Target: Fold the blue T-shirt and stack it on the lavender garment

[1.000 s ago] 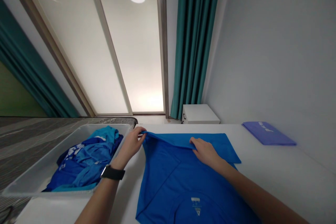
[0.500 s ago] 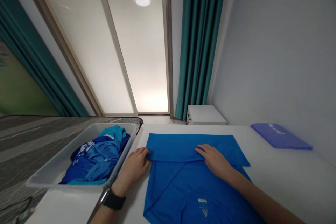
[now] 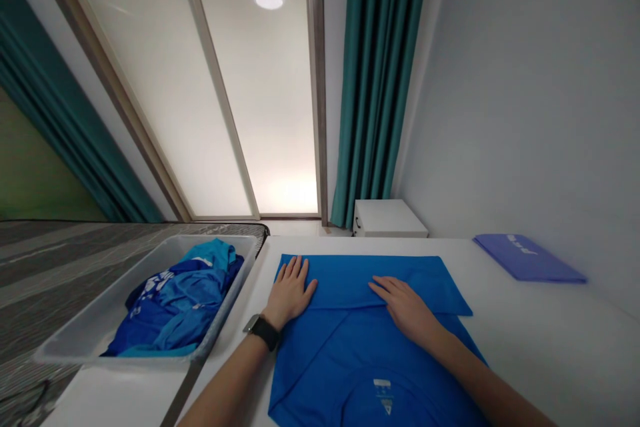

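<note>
A blue T-shirt lies on the white table with its neckline and label toward me. Its far part is folded over into a flat band with an edge running across the shirt. My left hand rests flat on the left end of that band, fingers spread, a dark watch on the wrist. On the middle of the band lies my right hand, palm down with the fingers stretched out. Neither hand grips the cloth.
Left of the shirt, a clear plastic bin holds crumpled blue clothes. A folded purple-blue garment lies at the table's right, near the wall. Beyond the table stands a small white cabinet.
My left hand has moved from the shirt's left edge up and right onto the folded band, and its fingers have spread out. My right hand has stayed nearly in place.
</note>
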### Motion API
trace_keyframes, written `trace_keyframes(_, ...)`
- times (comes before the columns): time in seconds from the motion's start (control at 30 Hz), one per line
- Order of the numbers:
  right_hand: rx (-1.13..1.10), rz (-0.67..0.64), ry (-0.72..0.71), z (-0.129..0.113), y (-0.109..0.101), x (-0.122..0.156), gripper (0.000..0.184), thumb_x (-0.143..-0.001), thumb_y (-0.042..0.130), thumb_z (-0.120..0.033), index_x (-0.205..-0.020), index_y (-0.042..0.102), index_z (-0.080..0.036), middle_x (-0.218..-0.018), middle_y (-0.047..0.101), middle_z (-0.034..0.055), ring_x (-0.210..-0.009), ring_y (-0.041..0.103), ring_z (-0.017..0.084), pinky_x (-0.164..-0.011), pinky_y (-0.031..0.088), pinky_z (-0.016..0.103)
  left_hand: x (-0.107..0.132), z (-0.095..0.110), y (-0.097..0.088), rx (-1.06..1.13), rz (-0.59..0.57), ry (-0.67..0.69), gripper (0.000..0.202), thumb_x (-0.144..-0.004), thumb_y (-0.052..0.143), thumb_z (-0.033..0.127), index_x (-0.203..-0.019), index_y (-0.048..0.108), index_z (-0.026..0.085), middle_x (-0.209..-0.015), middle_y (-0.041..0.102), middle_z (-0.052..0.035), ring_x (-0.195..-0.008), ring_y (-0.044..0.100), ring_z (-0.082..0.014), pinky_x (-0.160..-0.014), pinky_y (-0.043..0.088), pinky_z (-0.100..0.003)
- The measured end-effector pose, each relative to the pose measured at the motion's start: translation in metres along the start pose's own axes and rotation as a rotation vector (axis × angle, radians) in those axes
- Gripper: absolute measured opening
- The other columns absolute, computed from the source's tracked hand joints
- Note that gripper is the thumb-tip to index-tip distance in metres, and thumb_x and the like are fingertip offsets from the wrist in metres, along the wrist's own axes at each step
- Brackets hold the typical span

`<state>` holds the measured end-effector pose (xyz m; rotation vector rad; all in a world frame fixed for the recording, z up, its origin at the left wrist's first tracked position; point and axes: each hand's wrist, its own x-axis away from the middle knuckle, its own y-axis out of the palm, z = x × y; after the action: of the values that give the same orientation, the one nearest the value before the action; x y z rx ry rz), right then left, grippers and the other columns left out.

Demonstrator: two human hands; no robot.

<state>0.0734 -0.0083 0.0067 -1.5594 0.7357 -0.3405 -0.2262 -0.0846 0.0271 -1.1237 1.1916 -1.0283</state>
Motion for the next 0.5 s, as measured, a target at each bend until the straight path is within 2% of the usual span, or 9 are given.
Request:
trace_keyframes(0.23, -0.007, -0.003, 0.035, 0.001, -0.007, 0.005, 0.063, -0.081, 0.042, 0.0, -0.14, 0.052, -0.019, -0.142, 0.053, 0.0122, -0.129, 0.049, 0.026, -0.109, 0.038, 0.048, 0.002, -0.006, 0.005, 0.007, -0.014, 0.013, 0.061, -0.098, 0.033, 0.05, -0.148, 0.039, 0.015, -0.156, 0.032, -0.0126, -0.145, 0.027, -0.0278, -0.118, 0.022, -0.046)
trace_keyframes(0.37, 0.016, 0.036, 0.042, 0.019, -0.009, 0.016, 0.067, -0.078, 0.042, 0.003, -0.14, 0.051, -0.019, -0.143, 0.052, 0.0126, -0.13, 0.048, 0.026, -0.11, 0.036, 0.049, -0.001, -0.006, 0.004, 0.022, -0.018, 0.012, 0.059, -0.098, 0.037, 0.049, -0.148, 0.039, 0.019, -0.155, 0.034, -0.0118, -0.145, 0.028, -0.028, -0.117, 0.022, -0.048)
trace_keyframes(0.5, 0.036, 0.034, 0.057, 0.04, -0.013, 0.031, 0.067, -0.077, 0.041, 0.002, -0.141, 0.05, -0.018, -0.143, 0.051, 0.0138, -0.131, 0.047, 0.026, -0.11, 0.036, 0.05, -0.003, -0.007, 0.003, 0.02, -0.03, 0.007, 0.06, -0.097, 0.037, 0.05, -0.147, 0.041, 0.017, -0.154, 0.035, -0.0133, -0.144, 0.029, -0.0284, -0.117, 0.022, -0.049)
